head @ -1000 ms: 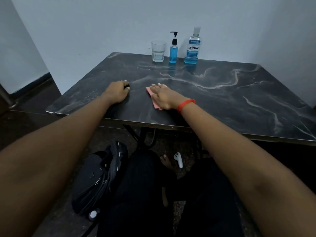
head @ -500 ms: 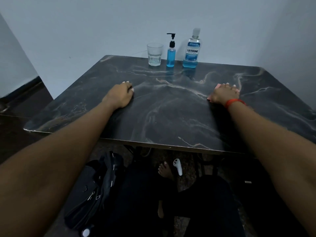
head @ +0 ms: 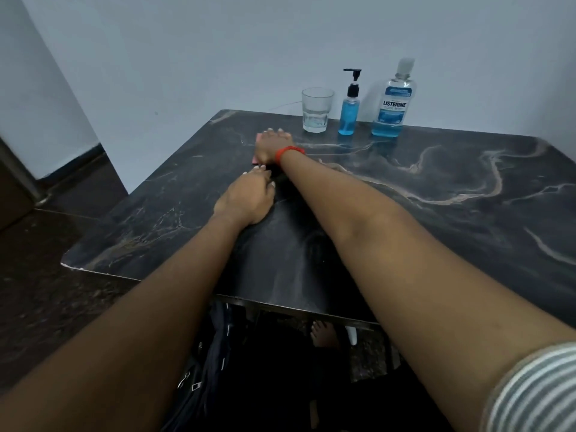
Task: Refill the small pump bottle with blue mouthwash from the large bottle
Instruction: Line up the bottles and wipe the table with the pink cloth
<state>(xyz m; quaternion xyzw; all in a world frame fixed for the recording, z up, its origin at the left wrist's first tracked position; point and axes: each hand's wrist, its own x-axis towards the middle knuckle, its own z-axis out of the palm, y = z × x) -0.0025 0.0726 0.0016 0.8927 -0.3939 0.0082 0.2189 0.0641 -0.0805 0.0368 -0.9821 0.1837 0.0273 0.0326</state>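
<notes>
Pressing a pink cloth (head: 256,139) under my flat right hand (head: 273,146) (left hand (head: 246,199): grip unreadable), I judged the large clear mouthwash bottle (head: 393,101) slippery; grasp mid-body.

An orange-red band (head: 290,151) circles the wrist of the right hand (head: 274,148). A grey-and-white striped short sleeve (head: 536,391) covers the right upper arm. Both forearms are bare. The left hand (head: 246,198) has pale fingernails. Below the worktop (head: 436,244) show dark trousers (head: 274,394) and a bare foot (head: 322,333).
</notes>
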